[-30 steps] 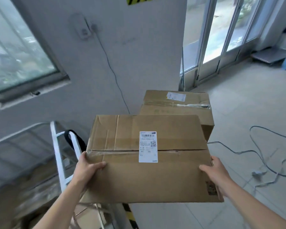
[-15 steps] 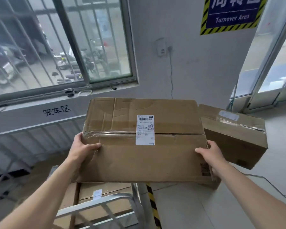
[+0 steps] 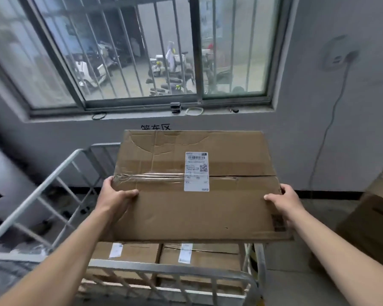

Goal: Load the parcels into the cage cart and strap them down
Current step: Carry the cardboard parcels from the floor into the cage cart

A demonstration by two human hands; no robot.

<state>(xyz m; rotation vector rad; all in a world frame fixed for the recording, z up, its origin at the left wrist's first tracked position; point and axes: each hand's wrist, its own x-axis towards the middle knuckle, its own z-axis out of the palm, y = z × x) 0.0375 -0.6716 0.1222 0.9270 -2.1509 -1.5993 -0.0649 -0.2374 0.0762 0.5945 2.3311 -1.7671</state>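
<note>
I hold a wide, flat cardboard parcel with a white shipping label and clear tape along its seam. My left hand grips its left edge and my right hand grips its right edge. The parcel hangs level above the cage cart, a grey metal frame with barred sides. Inside the cart, under the held parcel, lie two labelled cardboard boxes side by side, a left box and a right box.
Another stack of cardboard boxes stands on the floor at the right. A barred window fills the wall ahead, with small items on its sill. A cable hangs from a wall socket at the right.
I have turned left with the parcel, from the doorway side to the window wall. The parcel is now over the cage cart, and the box stack has slid to the right edge.
</note>
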